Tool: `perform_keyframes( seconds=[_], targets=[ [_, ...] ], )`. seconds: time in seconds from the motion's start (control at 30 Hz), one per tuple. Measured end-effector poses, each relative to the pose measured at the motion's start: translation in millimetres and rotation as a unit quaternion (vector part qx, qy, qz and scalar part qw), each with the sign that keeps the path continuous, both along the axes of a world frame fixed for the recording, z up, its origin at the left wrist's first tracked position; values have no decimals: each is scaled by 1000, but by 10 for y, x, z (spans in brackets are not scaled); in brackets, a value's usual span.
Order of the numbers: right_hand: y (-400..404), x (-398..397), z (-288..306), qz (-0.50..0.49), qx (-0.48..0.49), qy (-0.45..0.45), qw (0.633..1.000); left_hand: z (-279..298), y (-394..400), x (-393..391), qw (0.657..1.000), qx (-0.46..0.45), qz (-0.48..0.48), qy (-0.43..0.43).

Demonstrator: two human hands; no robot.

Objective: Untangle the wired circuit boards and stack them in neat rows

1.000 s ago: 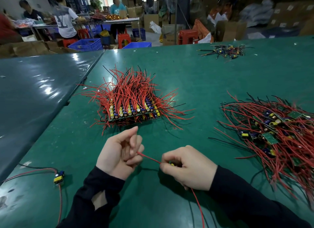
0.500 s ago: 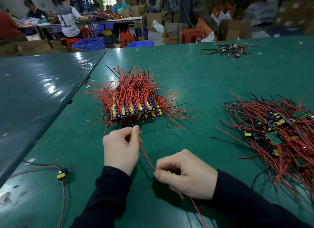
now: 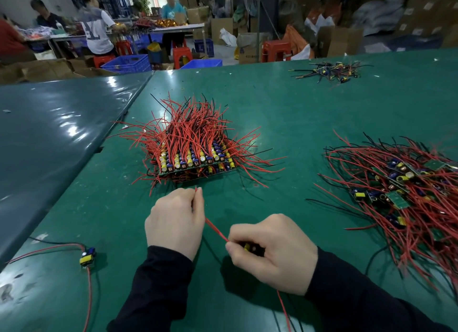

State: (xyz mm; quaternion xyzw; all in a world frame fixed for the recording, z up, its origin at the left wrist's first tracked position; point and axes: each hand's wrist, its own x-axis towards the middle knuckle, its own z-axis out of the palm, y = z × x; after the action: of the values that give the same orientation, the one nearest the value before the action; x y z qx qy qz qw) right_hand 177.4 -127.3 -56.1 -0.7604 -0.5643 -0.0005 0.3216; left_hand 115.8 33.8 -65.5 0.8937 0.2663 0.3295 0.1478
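My right hand (image 3: 270, 252) is closed over a small circuit board (image 3: 250, 247), of which only a yellow part shows between the fingers. A red wire (image 3: 216, 229) runs taut from that board up to my left hand (image 3: 176, 217), which pinches its far end. Another red wire trails from under my right wrist toward me. Just beyond my left hand stands the neat stack of boards (image 3: 195, 163) in rows, red and black wires fanning up and out. A tangled pile of wired boards (image 3: 406, 195) lies at the right.
The work lies on a green table (image 3: 285, 113); a darker table (image 3: 49, 133) adjoins it on the left across a gap. A single wired board (image 3: 87, 257) lies at near left. A small bunch of boards (image 3: 329, 71) sits far right. People work at benches behind.
My left hand has slid along the red wire toward the stack, drawing it out straight to its tip. My right hand has stayed in place over the board.
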Motion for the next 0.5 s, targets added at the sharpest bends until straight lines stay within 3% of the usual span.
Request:
perform_keyframes(
  seconds=[0.1,0.2,0.37,0.5],
  targets=[
    [-10,-27,2,-11,10,-88,996,16,-8,-6,1000,-9,8,24],
    [-3,-39,-18,4,21,-116,993,-9,4,7,1000,-17,6,24],
    [12,-30,-32,9,35,8,999,-43,19,8,1000,-12,6,16],
    [46,-13,-59,31,26,100,994,-40,72,9,996,-62,-7,-71]
  ],
)
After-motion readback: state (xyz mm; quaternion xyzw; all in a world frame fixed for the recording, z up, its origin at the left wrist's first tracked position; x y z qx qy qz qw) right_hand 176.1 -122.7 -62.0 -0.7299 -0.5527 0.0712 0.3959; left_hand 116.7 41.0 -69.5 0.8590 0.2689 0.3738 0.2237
